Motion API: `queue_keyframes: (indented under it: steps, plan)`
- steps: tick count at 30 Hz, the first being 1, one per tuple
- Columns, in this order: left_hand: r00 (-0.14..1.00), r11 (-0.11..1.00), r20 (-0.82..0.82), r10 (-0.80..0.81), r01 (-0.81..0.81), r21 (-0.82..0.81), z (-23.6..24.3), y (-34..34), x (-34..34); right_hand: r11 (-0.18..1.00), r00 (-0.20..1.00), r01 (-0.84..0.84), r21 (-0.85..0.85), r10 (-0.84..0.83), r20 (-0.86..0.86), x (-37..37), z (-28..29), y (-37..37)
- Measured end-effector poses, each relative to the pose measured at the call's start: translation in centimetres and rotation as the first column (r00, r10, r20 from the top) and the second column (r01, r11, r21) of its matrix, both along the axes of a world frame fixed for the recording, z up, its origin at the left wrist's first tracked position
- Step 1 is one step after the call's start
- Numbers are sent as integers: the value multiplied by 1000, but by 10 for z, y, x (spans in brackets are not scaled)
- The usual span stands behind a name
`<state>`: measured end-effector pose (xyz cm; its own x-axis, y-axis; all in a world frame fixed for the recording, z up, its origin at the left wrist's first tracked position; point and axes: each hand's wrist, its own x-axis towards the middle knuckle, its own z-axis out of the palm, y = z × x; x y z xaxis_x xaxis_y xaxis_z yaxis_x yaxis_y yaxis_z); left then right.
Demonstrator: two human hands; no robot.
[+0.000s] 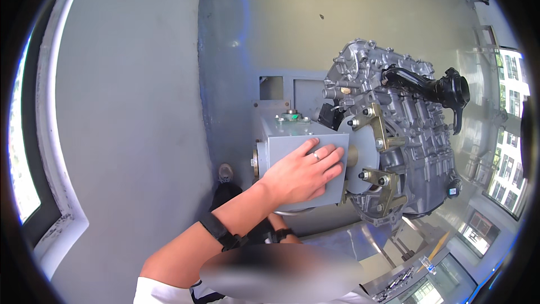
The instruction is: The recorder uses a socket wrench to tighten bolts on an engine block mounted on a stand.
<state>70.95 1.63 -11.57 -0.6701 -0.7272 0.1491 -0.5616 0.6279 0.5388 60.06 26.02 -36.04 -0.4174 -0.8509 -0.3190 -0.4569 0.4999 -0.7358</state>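
Observation:
My left hand rests palm down on the top of a grey metal box, its fingers apart and slightly bent, holding nothing. A ring sits on one finger. Beside the box's near edge, my right hand shows only in part; its fingers are hidden behind the box. A curved metal rim shows close to it. To the right, a round grey plate with bolted brass-coloured brackets joins the box to a silver engine block. A black curved pipe is fixed on the engine.
A grey steel frame lies behind the box. Farther right, a workbench or tray with several metal tools stands near windows. A shoe shows on the floor left of the box. A window frame curves along the left.

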Motion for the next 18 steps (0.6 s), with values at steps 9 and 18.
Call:
queue_keyframes:
  steps: [9, 18]
  plan:
    - [999, 999, 17, 31, -31, -25, -7, 7, 17, 939, 970, -70, 338, -15, 243, -84, 96, -32]
    - [1000, 999, -25, 4, -5, -50, -5, 6, 12, 983, 987, -141, 114, 131, 93, 65, -28, 18]
